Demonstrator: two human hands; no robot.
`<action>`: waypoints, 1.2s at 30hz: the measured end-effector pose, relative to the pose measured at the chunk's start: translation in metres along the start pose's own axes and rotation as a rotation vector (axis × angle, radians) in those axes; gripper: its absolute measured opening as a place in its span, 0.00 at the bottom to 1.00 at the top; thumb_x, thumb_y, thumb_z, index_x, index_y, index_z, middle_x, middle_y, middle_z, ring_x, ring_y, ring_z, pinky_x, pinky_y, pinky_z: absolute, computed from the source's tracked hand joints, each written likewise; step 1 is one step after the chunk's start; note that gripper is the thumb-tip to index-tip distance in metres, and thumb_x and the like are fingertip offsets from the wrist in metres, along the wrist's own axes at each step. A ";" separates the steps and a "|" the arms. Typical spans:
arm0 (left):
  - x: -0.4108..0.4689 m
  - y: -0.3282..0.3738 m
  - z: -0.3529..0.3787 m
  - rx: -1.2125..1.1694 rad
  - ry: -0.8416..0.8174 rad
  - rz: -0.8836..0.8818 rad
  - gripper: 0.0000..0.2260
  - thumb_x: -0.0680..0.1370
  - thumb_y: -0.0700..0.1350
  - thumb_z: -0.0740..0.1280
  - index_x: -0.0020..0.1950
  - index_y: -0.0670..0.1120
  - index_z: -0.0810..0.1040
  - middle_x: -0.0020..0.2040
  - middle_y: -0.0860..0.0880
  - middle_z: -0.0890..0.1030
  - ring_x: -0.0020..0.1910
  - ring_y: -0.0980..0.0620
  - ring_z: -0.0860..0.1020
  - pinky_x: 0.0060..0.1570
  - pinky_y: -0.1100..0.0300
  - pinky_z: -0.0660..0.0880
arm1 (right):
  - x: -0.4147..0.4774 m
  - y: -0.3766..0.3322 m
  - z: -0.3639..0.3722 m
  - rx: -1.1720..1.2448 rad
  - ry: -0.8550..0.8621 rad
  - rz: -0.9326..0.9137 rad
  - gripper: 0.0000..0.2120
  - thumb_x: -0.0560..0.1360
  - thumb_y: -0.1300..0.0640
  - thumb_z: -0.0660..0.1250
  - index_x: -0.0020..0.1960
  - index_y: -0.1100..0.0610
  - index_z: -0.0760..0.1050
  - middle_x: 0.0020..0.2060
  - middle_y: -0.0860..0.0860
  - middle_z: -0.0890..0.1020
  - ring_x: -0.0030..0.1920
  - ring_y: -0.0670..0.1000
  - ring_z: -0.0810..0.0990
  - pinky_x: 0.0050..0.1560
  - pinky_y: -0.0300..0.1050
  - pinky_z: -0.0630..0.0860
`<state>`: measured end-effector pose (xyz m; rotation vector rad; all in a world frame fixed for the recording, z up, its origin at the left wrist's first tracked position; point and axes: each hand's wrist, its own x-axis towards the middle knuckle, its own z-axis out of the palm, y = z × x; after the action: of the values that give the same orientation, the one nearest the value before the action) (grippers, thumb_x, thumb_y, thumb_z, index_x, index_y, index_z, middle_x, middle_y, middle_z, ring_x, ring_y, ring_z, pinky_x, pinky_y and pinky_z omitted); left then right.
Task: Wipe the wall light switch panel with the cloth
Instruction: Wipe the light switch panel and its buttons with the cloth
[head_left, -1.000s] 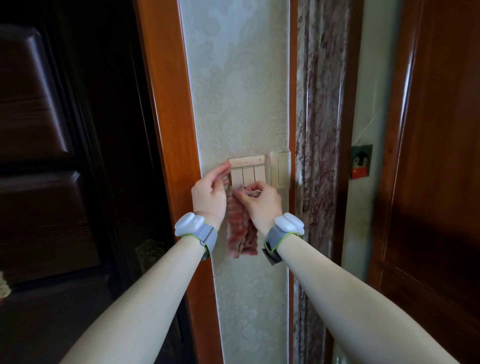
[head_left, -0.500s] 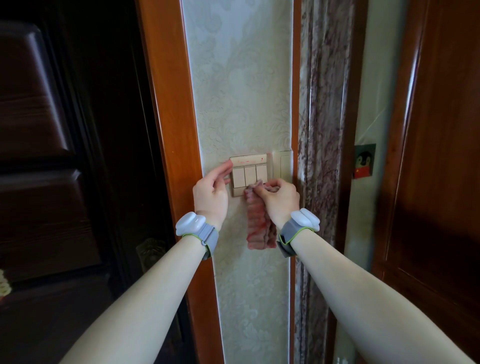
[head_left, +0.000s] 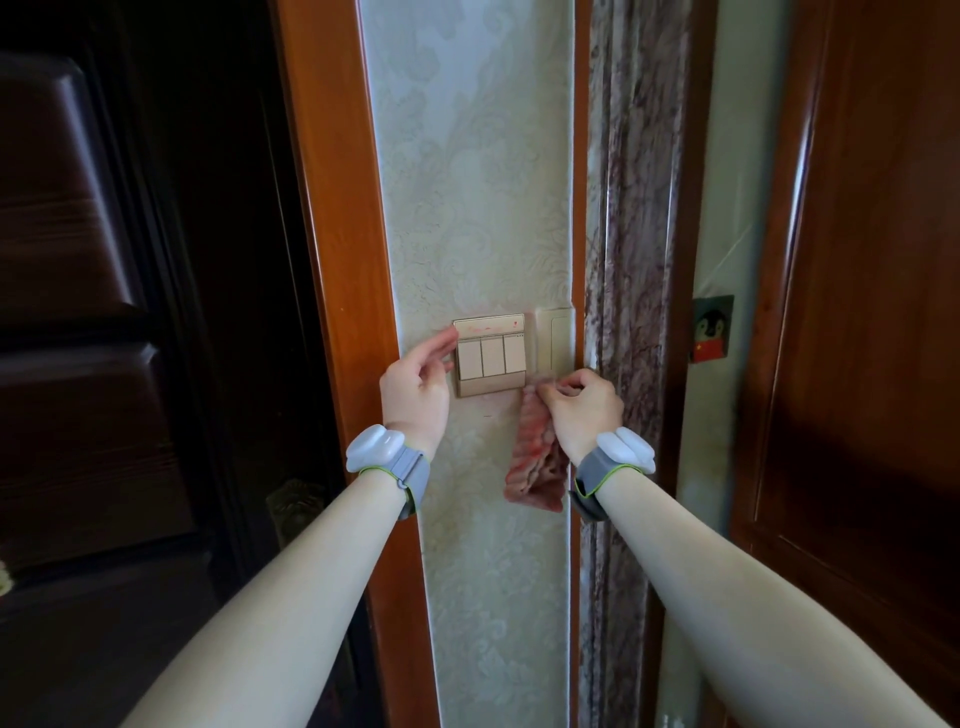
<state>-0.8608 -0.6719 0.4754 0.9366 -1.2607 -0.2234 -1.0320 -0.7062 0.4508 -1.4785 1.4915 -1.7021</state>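
On the narrow strip of papered wall between two wooden door frames sits the switch panel, its three rockers side by side. The left hand rests open at the panel's left edge, fingertips touching the frame of it. The right hand is curled, pinching the top of the pink cloth, which hangs straight down below it. That hand sits at the panel's lower right corner, so the panel lies up and to its left, long side running across. I'd judge the right hand nearer for wiping. Room is tight: a second, paler switch and orange trim crowd the right side; bare wall lies above and below.
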 end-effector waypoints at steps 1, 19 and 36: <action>0.001 0.002 -0.001 -0.004 -0.007 -0.013 0.17 0.78 0.32 0.59 0.60 0.45 0.82 0.54 0.52 0.83 0.55 0.59 0.81 0.62 0.50 0.77 | -0.003 0.001 -0.003 0.007 -0.009 0.000 0.08 0.71 0.50 0.72 0.43 0.55 0.80 0.38 0.48 0.84 0.41 0.50 0.80 0.38 0.40 0.70; -0.056 0.002 -0.007 0.002 -0.427 -0.338 0.07 0.75 0.42 0.71 0.53 0.48 0.81 0.45 0.54 0.83 0.42 0.64 0.80 0.47 0.63 0.76 | -0.016 -0.013 -0.012 0.450 -0.260 -0.058 0.06 0.71 0.57 0.75 0.41 0.58 0.79 0.31 0.48 0.80 0.31 0.41 0.77 0.37 0.36 0.75; -0.042 0.020 0.002 -0.125 -0.243 -0.307 0.06 0.76 0.38 0.69 0.51 0.42 0.82 0.42 0.43 0.84 0.37 0.52 0.82 0.33 0.62 0.79 | -0.020 -0.020 -0.016 0.512 -0.376 -0.037 0.03 0.73 0.59 0.73 0.47 0.58 0.83 0.40 0.53 0.85 0.39 0.46 0.82 0.43 0.40 0.77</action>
<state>-0.8836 -0.6347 0.4592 1.0138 -1.3026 -0.6663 -1.0338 -0.6761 0.4627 -1.4370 0.7656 -1.5593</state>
